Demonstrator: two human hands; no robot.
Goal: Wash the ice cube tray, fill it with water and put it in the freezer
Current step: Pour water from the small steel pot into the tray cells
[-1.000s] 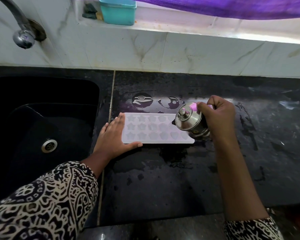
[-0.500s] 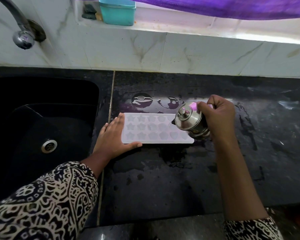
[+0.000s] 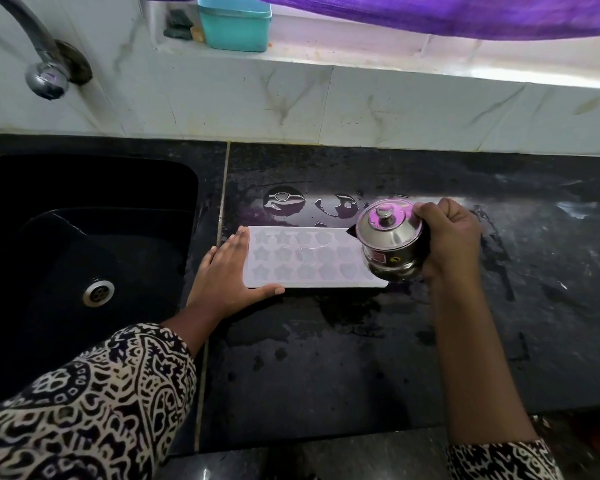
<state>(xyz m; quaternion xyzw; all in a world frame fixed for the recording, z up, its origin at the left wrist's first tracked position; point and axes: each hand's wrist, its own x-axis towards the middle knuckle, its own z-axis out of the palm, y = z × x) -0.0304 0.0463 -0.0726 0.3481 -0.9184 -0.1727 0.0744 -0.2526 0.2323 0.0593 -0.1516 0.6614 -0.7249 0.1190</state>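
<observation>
Nearest the near edge of the counter (image 3: 326, 358) come two patterned sleeves (image 3: 84, 403), one forearm reaching in from each side. The left hand (image 3: 227, 275) lies flat on the counter at the left end of the ice cube tray (image 3: 302, 261). Its fingers (image 3: 236, 242) are straight and close together against the tray's short edge, and the thumb runs along the near long edge, so the hand braces the tray rather than grips it. The tray sits flat on the counter just right of the seam beside the sink (image 3: 84, 237), its star and heart cells facing up.

Over the tray's right end the right hand (image 3: 451, 240) holds a small lidded steel pot (image 3: 390, 244), the fingers (image 3: 426, 211) curled round its far side, the pot tipped with its short spout toward the cells. Whether water is running from it cannot be told.

This looks like the filling step. The next move likely calls for a slow, steady tilt, carrying the spout along the rows while the left hand keeps the tray from sliding on the wet surface.

Beyond lie puddles (image 3: 284, 199), then the tiled wall, the tap (image 3: 45, 77) at the far left, and a teal box (image 3: 234, 24) on the ledge
</observation>
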